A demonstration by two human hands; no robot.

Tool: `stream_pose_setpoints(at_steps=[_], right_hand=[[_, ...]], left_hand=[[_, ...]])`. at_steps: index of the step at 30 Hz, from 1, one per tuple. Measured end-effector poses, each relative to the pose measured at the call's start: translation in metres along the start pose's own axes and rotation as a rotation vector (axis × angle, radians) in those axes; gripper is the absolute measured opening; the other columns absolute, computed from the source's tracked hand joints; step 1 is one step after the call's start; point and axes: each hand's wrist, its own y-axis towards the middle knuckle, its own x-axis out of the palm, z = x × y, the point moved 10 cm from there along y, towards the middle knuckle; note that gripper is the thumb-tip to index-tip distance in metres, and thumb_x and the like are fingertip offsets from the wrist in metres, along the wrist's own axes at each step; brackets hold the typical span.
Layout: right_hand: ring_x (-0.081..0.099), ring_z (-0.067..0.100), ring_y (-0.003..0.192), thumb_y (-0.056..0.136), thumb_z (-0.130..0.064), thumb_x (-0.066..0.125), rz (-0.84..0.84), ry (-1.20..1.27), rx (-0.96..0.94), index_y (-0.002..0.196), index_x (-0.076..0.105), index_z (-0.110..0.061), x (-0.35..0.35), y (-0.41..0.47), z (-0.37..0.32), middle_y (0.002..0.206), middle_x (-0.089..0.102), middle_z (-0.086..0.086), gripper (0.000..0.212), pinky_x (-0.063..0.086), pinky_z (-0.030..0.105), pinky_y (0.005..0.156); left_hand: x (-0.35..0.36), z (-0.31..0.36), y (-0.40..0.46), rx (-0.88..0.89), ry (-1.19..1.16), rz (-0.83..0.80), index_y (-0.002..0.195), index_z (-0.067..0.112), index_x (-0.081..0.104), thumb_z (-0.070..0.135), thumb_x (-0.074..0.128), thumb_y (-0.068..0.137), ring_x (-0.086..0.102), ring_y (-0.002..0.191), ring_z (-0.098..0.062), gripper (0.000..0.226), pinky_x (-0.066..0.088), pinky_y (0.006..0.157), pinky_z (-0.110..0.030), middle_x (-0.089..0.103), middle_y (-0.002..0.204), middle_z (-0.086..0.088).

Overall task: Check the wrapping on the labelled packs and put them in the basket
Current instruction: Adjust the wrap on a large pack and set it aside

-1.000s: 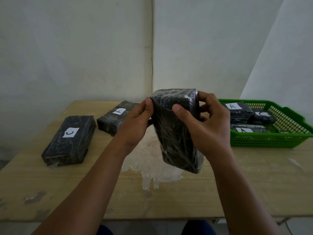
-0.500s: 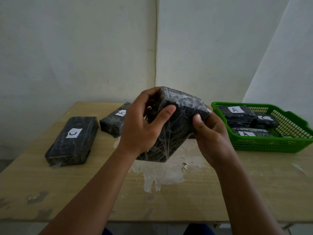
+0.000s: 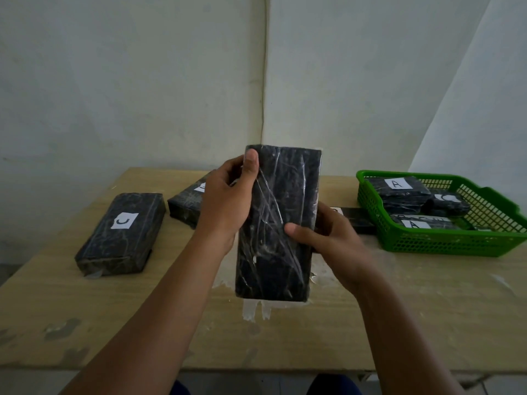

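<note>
While both hands hold the pack (image 3: 278,223) upright above the middle of the tabletop (image 3: 427,295), its long axis runs up and down and no label shows on the side facing the camera. The left hand (image 3: 225,201) grips the upper left edge, thumb on the front; the right hand (image 3: 328,240) grips the lower right edge, thumb pressed on the wrap. The green basket (image 3: 456,240) sits to the right, nearer the right hand, so that hand looks better placed to carry it over. Inside lie at least three wrapped packs, two marked A. A pack marked C (image 3: 121,232) and another pack (image 3: 185,203) wait on the left, and a dark flat thing (image 3: 359,220) lies just beside the basket
</note>
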Motion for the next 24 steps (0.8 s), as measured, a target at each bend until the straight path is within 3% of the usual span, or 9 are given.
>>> stream_pose_setpoints(at_steps=[3, 6, 9, 11, 13, 15, 18, 21, 24], right_hand=[[0.077, 0.018, 0.106, 0.071, -0.035, 0.085, 0.107, 0.084, 0.031, 0.126, 0.066, -0.021, -0.004, 0.001, 0.003, 0.114, 0.080, -0.002, 0.060, 0.059, 0.046, 0.100], [0.079, 0.025, 0.102, 0.073, -0.032, 0.084, 0.189, 0.215, 0.069, 0.125, 0.068, -0.015, -0.015, 0.005, 0.004, 0.112, 0.081, 0.006, 0.058, 0.060, 0.047, 0.098], [0.079, 0.031, 0.103, 0.073, -0.035, 0.087, 0.248, 0.277, 0.130, 0.124, 0.070, -0.011, -0.026, 0.010, 0.005, 0.114, 0.080, 0.012, 0.059, 0.061, 0.051, 0.098], [0.079, 0.031, 0.102, 0.079, -0.034, 0.087, 0.252, 0.273, 0.171, 0.122, 0.070, -0.010, -0.028, 0.012, 0.006, 0.111, 0.081, 0.012, 0.052, 0.061, 0.050, 0.097], [0.079, 0.031, 0.102, 0.084, -0.034, 0.083, 0.206, 0.287, 0.185, 0.123, 0.070, -0.009, -0.024, 0.011, 0.009, 0.111, 0.081, 0.011, 0.049, 0.061, 0.047, 0.094], [0.077, 0.027, 0.098, 0.083, -0.034, 0.078, 0.116, 0.254, 0.182, 0.126, 0.069, -0.009, -0.017, 0.007, 0.010, 0.110, 0.080, 0.010, 0.051, 0.060, 0.041, 0.088], [0.076, 0.025, 0.091, 0.080, -0.035, 0.077, -0.013, 0.173, 0.195, 0.127, 0.071, -0.011, -0.007, 0.000, 0.011, 0.111, 0.079, 0.009, 0.052, 0.059, 0.039, 0.080], [0.078, 0.027, 0.089, 0.079, -0.034, 0.079, -0.043, 0.136, 0.203, 0.124, 0.073, -0.010, -0.009, 0.000, 0.002, 0.109, 0.080, 0.010, 0.052, 0.061, 0.035, 0.075], [0.078, 0.026, 0.091, 0.084, -0.030, 0.080, -0.065, 0.089, 0.230, 0.120, 0.073, -0.006, -0.006, 0.002, -0.007, 0.107, 0.079, 0.012, 0.044, 0.062, 0.033, 0.074]], left_hand=[[0.011, -0.009, 0.001, -0.073, 0.041, -0.113, 0.119, 0.033, 0.073, 0.083, 0.051, 0.084, 0.070, 0.116, -0.016, 0.065, 0.053, 0.109, -0.046, 0.075, 0.118, 0.013], [0.022, -0.019, -0.005, -0.131, 0.031, -0.298, 0.134, 0.040, 0.063, 0.058, 0.069, 0.092, 0.075, 0.107, -0.010, 0.046, 0.060, 0.096, -0.041, 0.076, 0.122, 0.009], [0.033, -0.045, -0.026, -0.292, 0.096, -0.490, 0.150, 0.043, 0.047, 0.050, 0.080, 0.081, 0.078, 0.102, -0.015, 0.077, 0.064, 0.075, -0.036, 0.078, 0.120, 0.002], [0.033, -0.053, -0.032, -0.315, 0.065, -0.483, 0.151, 0.041, 0.046, 0.049, 0.082, 0.075, 0.079, 0.099, -0.017, 0.084, 0.063, 0.069, -0.031, 0.080, 0.115, 0.001], [0.026, -0.051, -0.030, -0.283, 0.001, -0.390, 0.145, 0.036, 0.054, 0.045, 0.081, 0.076, 0.080, 0.093, -0.015, 0.074, 0.062, 0.065, -0.028, 0.082, 0.108, 0.002], [0.018, -0.050, -0.022, -0.276, -0.044, -0.285, 0.137, 0.033, 0.064, 0.045, 0.080, 0.081, 0.080, 0.094, -0.014, 0.060, 0.063, 0.072, -0.030, 0.082, 0.107, 0.003], [0.008, -0.056, -0.015, -0.341, -0.089, -0.210, 0.128, 0.026, 0.074, 0.057, 0.076, 0.077, 0.078, 0.105, -0.018, 0.059, 0.061, 0.091, -0.039, 0.081, 0.114, 0.002], [0.018, -0.064, -0.020, -0.431, -0.165, -0.329, 0.128, 0.020, 0.074, 0.056, 0.072, 0.081, 0.074, 0.116, -0.024, 0.060, 0.057, 0.101, -0.047, 0.078, 0.123, -0.003], [0.027, -0.066, -0.029, -0.492, -0.270, -0.426, 0.121, 0.013, 0.075, 0.037, 0.071, 0.082, 0.074, 0.113, -0.026, 0.046, 0.058, 0.099, -0.046, 0.077, 0.126, -0.010]])
